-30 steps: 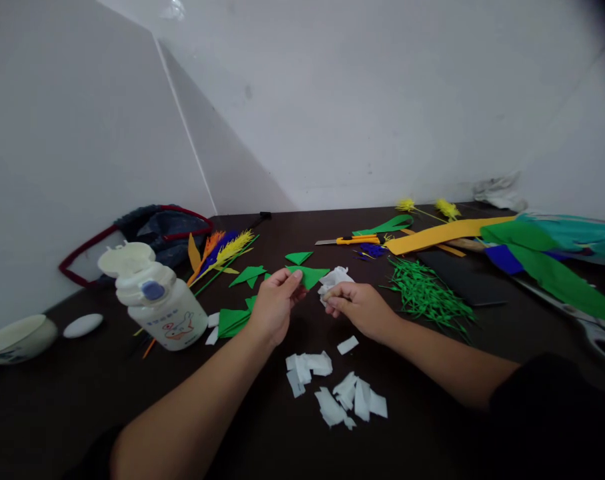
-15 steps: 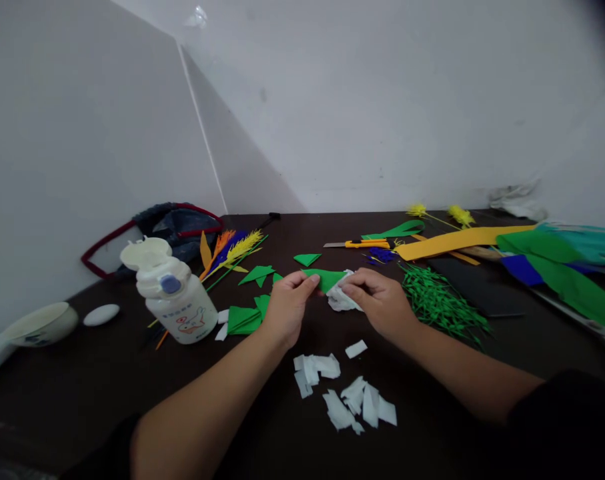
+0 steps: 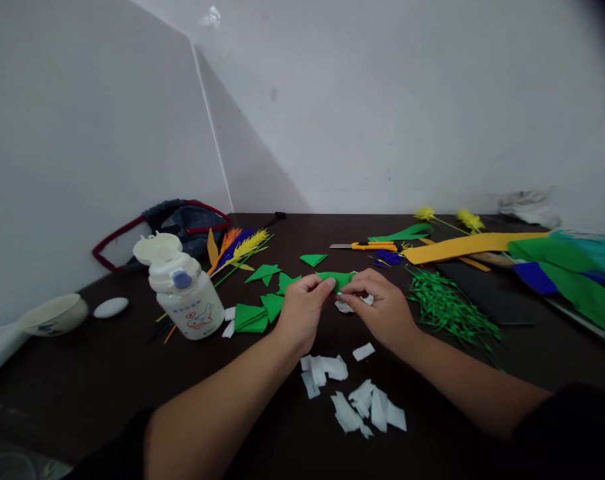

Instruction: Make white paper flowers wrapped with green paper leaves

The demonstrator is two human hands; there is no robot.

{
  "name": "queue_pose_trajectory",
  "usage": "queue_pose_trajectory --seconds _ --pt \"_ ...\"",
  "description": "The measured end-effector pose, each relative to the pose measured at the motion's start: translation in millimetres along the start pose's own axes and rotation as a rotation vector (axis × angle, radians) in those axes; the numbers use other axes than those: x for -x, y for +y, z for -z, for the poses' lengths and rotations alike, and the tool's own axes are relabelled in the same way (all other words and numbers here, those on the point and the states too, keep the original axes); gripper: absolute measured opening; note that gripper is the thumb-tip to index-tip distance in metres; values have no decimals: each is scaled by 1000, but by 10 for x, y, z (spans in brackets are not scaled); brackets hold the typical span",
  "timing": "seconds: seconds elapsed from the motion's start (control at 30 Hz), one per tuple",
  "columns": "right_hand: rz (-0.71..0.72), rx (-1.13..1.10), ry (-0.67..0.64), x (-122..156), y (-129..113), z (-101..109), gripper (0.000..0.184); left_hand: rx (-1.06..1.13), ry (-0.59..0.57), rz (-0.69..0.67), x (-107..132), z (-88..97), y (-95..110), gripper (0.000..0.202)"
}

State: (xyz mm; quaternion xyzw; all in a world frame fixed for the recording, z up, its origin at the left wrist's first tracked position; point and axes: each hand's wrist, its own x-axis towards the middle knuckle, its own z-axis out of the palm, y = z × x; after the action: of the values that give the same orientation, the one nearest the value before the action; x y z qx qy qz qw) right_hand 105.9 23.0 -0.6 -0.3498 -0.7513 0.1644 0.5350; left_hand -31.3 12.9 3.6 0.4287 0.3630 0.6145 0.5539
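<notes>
A small piece of green paper (image 3: 338,280) is pinched between my two hands above the dark table. My left hand (image 3: 305,303) grips its left side with thumb and fingers. At its right side, my right hand (image 3: 382,303) closes thumb and fingertips on the paper. A crumpled white tissue (image 3: 349,306) shows just below the right fingers; whether they touch it I cannot tell. Folded green paper pieces (image 3: 252,319) lie left of my left hand. Nearer to me are torn white paper scraps (image 3: 332,368).
A white bottle (image 3: 189,297) with its lid up, a bowl (image 3: 57,313) and a white oval object (image 3: 111,307) stand left. A yellow utility knife (image 3: 375,246), blade exposed, lies beyond my hands. Green shreds (image 3: 447,307) and a yellow strip (image 3: 472,245) are at right.
My right hand has come closer to my left and is now on the green paper. The white tissue sits lower, beneath the right fingers. The whole view has shifted slightly.
</notes>
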Motion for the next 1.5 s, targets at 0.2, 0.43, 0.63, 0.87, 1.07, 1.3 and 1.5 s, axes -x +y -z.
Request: queue_pose_trajectory --seconds 0.2,0.43,0.63,0.87,1.07,1.3,1.5 --pt "-118 -46 -10 -41 17 18 2 16 -43 31 -8 1 -13 13" --pt "-89 -125 11 21 15 38 5 137 -52 50 -3 -14 30 20" --pt "-357 -387 83 109 78 -80 16 256 -61 71 19 -25 84 23" --pt "-298 -479 59 102 33 -122 9 275 -49 85 26 -22 89 27" --pt "-286 -512 62 99 -11 -125 7 288 -70 75 32 -35 78 24" --pt "-315 -484 76 73 -49 -111 2 200 -151 138 61 -24 94 22" --pt "-348 -518 4 62 -39 -78 4 87 -190 123 59 5 88 17"
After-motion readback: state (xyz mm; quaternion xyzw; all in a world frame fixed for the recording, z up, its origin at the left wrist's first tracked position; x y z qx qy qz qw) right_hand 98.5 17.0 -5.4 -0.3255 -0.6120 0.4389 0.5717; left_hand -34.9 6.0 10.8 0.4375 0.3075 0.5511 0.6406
